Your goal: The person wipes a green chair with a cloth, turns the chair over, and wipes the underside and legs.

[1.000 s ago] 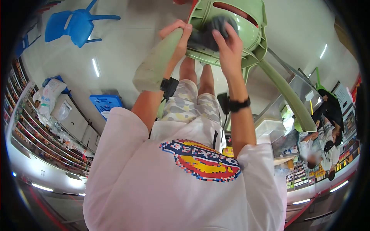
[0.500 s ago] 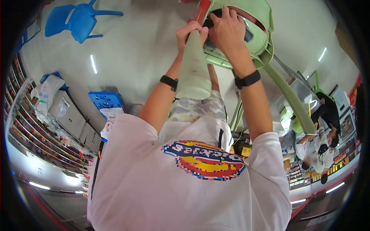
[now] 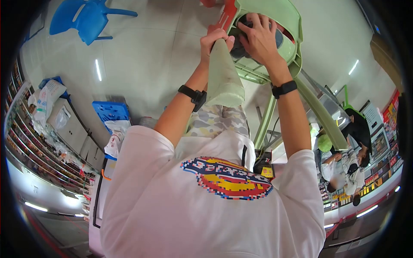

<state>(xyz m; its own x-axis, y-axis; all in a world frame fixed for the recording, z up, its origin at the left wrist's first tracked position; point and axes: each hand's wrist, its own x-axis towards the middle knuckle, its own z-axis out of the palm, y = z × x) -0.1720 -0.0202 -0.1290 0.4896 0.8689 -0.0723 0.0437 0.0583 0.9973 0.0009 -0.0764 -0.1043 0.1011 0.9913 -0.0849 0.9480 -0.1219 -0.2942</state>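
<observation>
A light green plastic chair [image 3: 294,64] is tipped over in front of me, with its legs pointing towards me. My left hand [image 3: 216,39] is wrapped round the thick leg [image 3: 226,81] nearest my body, beside a red part [image 3: 224,19]. Inside the opening of the chair, the curled fingers of my right hand [image 3: 261,39] press on a dark grey thing [image 3: 239,50], partly hidden by the hand, that looks like cloth.
A blue chair [image 3: 88,19] lies at the upper left. Left of my legs is a blue crate [image 3: 111,112] with a white bag [image 3: 116,137]. Shelves [image 3: 38,159] line the far left. People [image 3: 359,129] are at the right, near a green chair [image 3: 347,101].
The chair leg in my left hand has shifted slightly right. My right hand has moved a little right and down, and more of the dark grey thing shows.
</observation>
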